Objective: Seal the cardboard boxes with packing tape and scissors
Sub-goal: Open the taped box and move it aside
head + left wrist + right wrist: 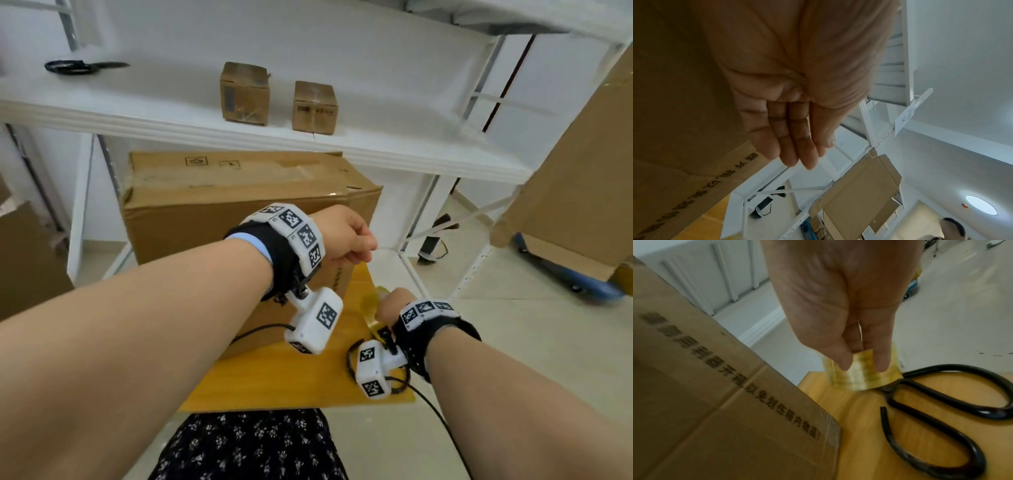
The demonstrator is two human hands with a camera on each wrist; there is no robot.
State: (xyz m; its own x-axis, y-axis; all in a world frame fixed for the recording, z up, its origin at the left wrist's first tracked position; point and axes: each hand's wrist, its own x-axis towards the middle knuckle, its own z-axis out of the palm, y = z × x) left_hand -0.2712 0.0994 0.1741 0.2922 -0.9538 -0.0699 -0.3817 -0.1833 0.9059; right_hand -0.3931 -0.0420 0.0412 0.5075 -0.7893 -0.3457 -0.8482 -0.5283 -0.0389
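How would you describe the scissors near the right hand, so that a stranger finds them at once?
Start at the large cardboard box on the yellow wooden board. Beside the box, on the board, lie black scissors with big loop handles, just behind the tape roll in the right hand. The other scissors lie on the white shelf.

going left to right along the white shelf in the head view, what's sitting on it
black scissors → taller small cardboard box → shorter small cardboard box, all on the white shelf
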